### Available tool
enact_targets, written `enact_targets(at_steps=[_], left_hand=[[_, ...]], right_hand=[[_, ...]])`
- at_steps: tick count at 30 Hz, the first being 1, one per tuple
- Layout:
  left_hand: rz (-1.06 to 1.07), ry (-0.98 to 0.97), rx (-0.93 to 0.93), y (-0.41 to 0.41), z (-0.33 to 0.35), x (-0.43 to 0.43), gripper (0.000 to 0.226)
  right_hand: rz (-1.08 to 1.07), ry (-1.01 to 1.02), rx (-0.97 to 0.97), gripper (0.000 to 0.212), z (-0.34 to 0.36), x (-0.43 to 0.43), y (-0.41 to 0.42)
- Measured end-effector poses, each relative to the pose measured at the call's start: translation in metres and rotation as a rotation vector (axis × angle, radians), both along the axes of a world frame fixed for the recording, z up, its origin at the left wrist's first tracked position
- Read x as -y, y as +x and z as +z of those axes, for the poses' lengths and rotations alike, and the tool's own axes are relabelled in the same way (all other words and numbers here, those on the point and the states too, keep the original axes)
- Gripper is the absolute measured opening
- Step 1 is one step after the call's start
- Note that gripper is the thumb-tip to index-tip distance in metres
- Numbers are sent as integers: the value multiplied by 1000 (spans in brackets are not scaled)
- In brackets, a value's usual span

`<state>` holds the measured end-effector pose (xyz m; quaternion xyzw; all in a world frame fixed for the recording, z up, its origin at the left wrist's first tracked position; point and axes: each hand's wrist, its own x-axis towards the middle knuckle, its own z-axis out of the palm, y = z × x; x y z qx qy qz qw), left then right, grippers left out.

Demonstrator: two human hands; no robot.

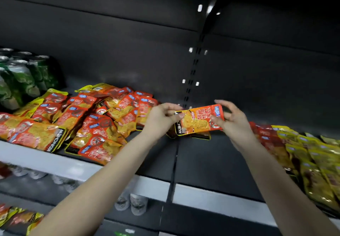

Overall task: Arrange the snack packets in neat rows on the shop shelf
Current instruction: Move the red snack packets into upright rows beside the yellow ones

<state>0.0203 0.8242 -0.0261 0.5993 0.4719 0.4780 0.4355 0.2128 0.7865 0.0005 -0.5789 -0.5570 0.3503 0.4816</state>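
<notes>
Above the shelf (202, 154), left grip (161, 119) and right grip (234, 122) pinching orange packet (198, 120) — jumbled packets (92, 121) leftward, cans (24, 75) beyond.

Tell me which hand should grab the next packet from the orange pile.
Left. The left hand is right beside the pile; the right hand pinches the far end of the packet they both hold, away from the pile.

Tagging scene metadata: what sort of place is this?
Likely a shop aisle: a slotted shelf upright, heaps of identical orange snack packets, and green drink cans stocked beside them.
</notes>
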Motion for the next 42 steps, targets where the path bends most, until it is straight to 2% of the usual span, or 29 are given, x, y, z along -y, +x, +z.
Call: enact_targets(at_steps=[3,7,12,14,17,20,22,24,28,31,35,36,39,40,42], left_hand=[[-108,43,-26,49,10,-1,18],[-311,67,-68,120,26,-3,25],[-641,71,-221,197,29,11,24],[-651,70,-220,213,30,9,16],[-564,146,-262,209,33,-15,9],[-435,219,-442,182,29,-47,16],[-369,182,-512,160,19,-59,18],[-336,141,-557,142,8,-61,20],[-256,173,-745,114,-11,-56,26],[-192,201,-798,99,-20,-53,26],[-200,280,-834,102,-25,-42,29],[-228,307,-841,109,-24,-37,29],[-352,355,-850,139,-23,-21,29],[-381,379,-847,151,-24,-16,29],[-441,426,-832,174,-29,-5,32]], right_hand=[[-1,-60,99,43,9,21,50],[-69,-90,170,25,11,54,99],[-190,-37,357,30,1,88,145],[-256,-53,458,32,3,99,162],[-256,-77,738,28,15,103,179],[-111,-178,1040,34,29,91,171],[30,-261,1291,37,31,75,155],[183,-314,1434,38,27,58,133],[352,-434,1446,27,4,32,107],[403,-511,1377,31,9,23,100],[293,-403,1351,29,18,11,107],[253,-414,1363,34,18,8,111],[217,-608,1433,69,14,10,122],[215,-634,1454,74,13,13,127],[203,-592,1430,71,6,21,137]])
